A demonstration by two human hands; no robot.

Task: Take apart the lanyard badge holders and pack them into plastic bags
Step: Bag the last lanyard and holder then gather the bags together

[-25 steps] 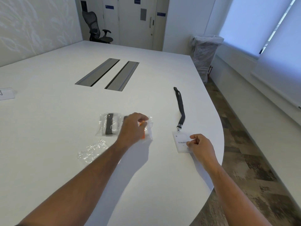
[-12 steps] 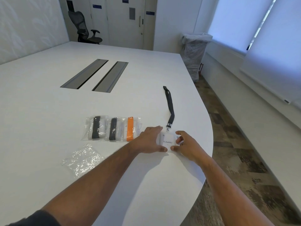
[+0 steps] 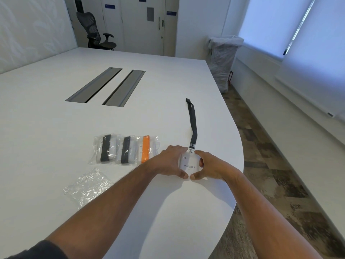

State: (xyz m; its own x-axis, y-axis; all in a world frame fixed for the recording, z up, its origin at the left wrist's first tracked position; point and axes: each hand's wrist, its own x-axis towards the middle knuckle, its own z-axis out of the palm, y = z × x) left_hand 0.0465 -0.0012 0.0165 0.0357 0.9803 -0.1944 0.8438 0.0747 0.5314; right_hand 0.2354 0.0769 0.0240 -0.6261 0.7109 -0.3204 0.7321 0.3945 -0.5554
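A clear badge holder (image 3: 189, 164) with a name card lies on the white table (image 3: 56, 113), near its right edge. My left hand (image 3: 172, 161) grips its left side and my right hand (image 3: 210, 166) grips its right side. A black lanyard strap (image 3: 193, 124) runs away from the holder's metal clip (image 3: 191, 148) across the table. To the left lie three filled plastic bags: two with black straps (image 3: 105, 150) (image 3: 126, 152) and one with an orange strap (image 3: 145, 151). A pile of empty clear bags (image 3: 87, 186) lies nearer me on the left.
Two grey cable hatches (image 3: 110, 86) are set in the middle of the table. The table's curved edge runs close behind my right hand. A bin with a plastic liner (image 3: 223, 58) stands on the floor at the right, an office chair (image 3: 97, 34) at the far end.
My left hand left the orange-strap bag and moved right onto the badge holder. Both hands now grip the holder, which has slid a little to the left.
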